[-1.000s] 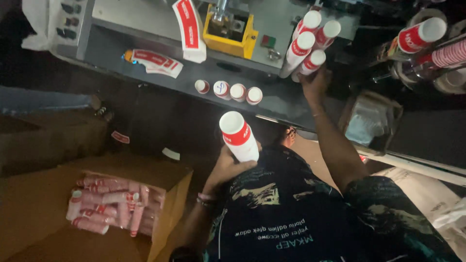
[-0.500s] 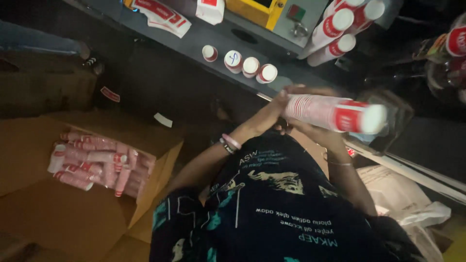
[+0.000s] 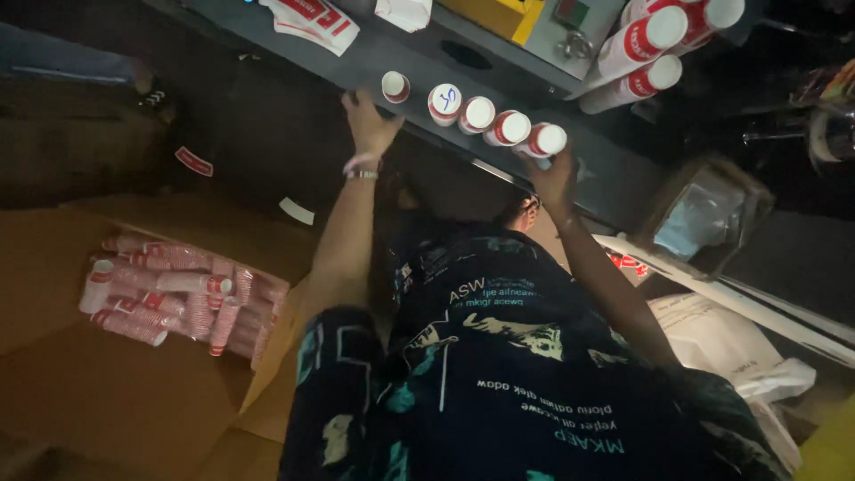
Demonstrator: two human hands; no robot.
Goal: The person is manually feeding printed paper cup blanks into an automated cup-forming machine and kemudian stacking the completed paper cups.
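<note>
A row of several red-and-white paper cup stacks [image 3: 478, 114] stands along the edge of a grey shelf [image 3: 419, 53], seen from above. My right hand [image 3: 554, 178] is closed around the rightmost cup stack [image 3: 545, 140] at the end of that row. With its fingers spread, my left hand [image 3: 368, 120] rests on the shelf edge just left of the leftmost cup stack [image 3: 394, 86] and holds nothing. A bracelet sits on the left wrist. My dark patterned shirt fills the lower middle of the view.
An open cardboard box [image 3: 107, 401] at lower left holds several wrapped sleeves of red-and-white cups [image 3: 169, 298]. Long cup stacks [image 3: 641, 40] lean beside a yellow machine [image 3: 508, 13] at the top. A white plastic bag [image 3: 739, 347] lies at right.
The long cup stack I carried in both hands now stands at the right end of the row. My left hand has let go and moved to the shelf edge.
</note>
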